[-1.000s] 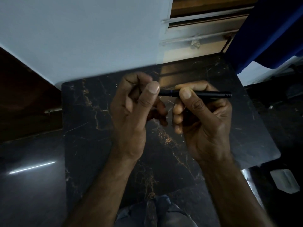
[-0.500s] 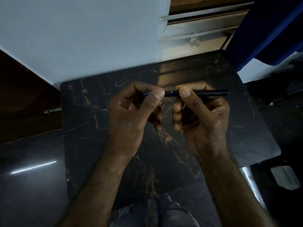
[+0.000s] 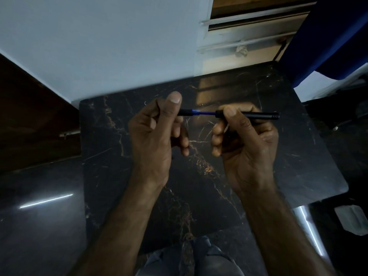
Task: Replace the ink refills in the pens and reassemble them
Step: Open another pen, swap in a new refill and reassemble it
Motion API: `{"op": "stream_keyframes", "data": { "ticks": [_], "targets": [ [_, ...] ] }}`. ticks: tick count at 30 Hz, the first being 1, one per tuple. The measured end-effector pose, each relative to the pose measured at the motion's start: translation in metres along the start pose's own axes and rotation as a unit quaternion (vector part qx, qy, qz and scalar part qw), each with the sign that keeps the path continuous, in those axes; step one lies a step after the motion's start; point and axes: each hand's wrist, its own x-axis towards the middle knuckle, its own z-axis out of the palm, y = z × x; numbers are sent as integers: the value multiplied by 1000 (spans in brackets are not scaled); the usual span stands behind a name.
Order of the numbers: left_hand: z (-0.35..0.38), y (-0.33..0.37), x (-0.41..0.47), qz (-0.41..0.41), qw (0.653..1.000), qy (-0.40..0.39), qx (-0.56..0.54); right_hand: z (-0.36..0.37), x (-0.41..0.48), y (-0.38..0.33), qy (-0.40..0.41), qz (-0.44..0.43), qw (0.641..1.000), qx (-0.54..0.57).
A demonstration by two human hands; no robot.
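I hold a black pen level above the dark marble table (image 3: 123, 176). My right hand (image 3: 245, 142) grips the black pen barrel (image 3: 256, 116), whose ribbed end sticks out to the right. My left hand (image 3: 157, 132) pinches the black front section (image 3: 186, 112) between thumb and fingers. A blue ink refill (image 3: 205, 113) shows in the gap between the two parts, running from the front section into the barrel's open end. The tip of the pen is hidden behind my left thumb.
The small table stands against a pale wall (image 3: 99, 46). A window frame (image 3: 249, 36) and a blue curtain (image 3: 328, 36) are at the back right. A shiny dark floor (image 3: 39, 216) surrounds the table, with a pale object (image 3: 352, 220) lying on it at right. My knee (image 3: 199, 259) is below.
My hands have drawn apart: the left hand pulled the front section leftward out of the barrel, and the blue refill now shows between the two parts.
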Motion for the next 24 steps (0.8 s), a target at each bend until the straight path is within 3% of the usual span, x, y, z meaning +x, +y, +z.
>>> {"op": "stream_keyframes", "data": {
  "ticks": [8, 14, 21, 24],
  "targets": [
    [1, 0, -3, 26, 999, -42, -9, -5, 1, 6, -16, 21, 999, 32],
    [1, 1, -4, -5, 999, -16, -41, -8, 0, 7, -58, 10, 998, 17],
    [-29, -13, 17, -42, 986, 54, -153, -12, -2, 5, -38, 19, 998, 42],
    [-62, -49, 25, -42, 996, 65, -37, -16, -2, 3, -25, 26, 998, 44]
  ]
}}
